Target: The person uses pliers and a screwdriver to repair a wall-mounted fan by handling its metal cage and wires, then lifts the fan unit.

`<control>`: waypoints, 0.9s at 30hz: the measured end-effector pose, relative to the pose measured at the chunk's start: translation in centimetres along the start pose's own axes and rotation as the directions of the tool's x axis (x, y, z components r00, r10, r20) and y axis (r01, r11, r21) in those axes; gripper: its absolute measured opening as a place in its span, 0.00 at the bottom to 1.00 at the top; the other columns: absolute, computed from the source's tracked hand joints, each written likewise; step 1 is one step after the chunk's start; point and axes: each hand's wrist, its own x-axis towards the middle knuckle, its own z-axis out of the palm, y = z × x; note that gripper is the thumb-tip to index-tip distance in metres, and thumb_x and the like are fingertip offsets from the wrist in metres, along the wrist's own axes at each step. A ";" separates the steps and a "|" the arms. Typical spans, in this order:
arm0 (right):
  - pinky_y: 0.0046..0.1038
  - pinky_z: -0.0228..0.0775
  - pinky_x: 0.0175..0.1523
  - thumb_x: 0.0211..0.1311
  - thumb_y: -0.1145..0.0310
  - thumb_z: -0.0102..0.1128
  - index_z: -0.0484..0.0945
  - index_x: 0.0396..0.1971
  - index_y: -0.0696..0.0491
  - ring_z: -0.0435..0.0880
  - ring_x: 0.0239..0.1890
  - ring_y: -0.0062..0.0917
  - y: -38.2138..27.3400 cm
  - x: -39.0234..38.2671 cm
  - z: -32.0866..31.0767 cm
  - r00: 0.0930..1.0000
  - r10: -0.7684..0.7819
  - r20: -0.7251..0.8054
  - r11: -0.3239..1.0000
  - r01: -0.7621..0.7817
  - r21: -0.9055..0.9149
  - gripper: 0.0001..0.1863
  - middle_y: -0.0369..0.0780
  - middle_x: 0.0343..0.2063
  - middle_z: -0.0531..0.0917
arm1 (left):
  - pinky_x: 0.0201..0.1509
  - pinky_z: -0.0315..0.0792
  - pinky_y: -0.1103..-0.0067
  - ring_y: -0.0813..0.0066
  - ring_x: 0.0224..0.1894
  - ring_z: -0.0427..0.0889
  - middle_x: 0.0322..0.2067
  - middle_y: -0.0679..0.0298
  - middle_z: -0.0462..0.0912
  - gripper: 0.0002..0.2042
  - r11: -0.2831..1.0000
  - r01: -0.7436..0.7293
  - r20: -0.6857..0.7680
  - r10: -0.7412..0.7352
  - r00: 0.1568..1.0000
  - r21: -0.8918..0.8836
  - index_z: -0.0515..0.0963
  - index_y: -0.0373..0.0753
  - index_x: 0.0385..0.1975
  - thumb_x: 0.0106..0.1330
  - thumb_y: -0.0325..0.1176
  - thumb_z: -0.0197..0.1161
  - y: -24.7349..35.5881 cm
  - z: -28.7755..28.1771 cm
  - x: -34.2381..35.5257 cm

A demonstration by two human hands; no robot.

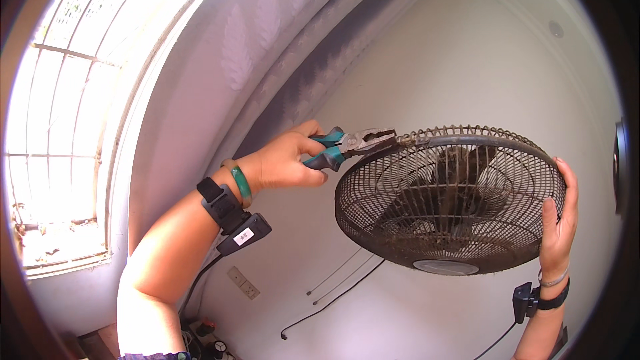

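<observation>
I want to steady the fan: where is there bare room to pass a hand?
Bare room shows above the fan, against the wall, and below the pliers, between left forearm and fan. Crowded: the fan at the pliers' tips, and its right edge, held by the right hand.

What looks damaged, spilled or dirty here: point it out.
The fan looks grimy: brownish dirt seems caked along its upper rim, making that edge look rough. No spill shows; I can't tell whether anything is broken.
</observation>
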 end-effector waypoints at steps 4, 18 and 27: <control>0.35 0.51 0.69 0.69 0.55 0.47 0.65 0.60 0.60 0.67 0.63 0.37 0.0 0.0 0.1 1.000 -0.010 -0.003 1.000 0.010 -0.012 0.27 0.46 0.58 0.71 | 0.48 0.61 0.79 0.72 0.44 0.66 0.38 0.62 0.65 0.09 1.000 0.027 0.031 -0.027 0.999 0.003 0.76 0.32 0.25 0.50 0.31 0.65 -0.4 0.5 0.3; 0.35 0.52 0.69 0.70 0.54 0.46 0.65 0.60 0.60 0.67 0.63 0.37 0.1 0.0 0.0 1.000 -0.024 -0.008 0.999 0.024 -0.035 0.28 0.46 0.58 0.71 | 0.49 0.61 0.79 0.73 0.43 0.66 0.39 0.63 0.66 0.09 0.992 0.053 0.112 -0.041 0.993 -0.113 0.74 0.32 0.23 0.51 0.31 0.64 -0.6 0.1 0.6; 0.35 0.52 0.68 0.70 0.54 0.47 0.65 0.59 0.60 0.67 0.63 0.37 0.0 0.0 0.0 1.000 -0.022 -0.011 0.999 0.021 -0.029 0.28 0.46 0.58 0.71 | 0.47 0.62 0.78 0.72 0.43 0.67 0.38 0.63 0.67 0.09 0.999 0.014 0.082 -0.011 0.997 -0.040 0.77 0.33 0.25 0.49 0.32 0.65 -0.2 0.0 0.5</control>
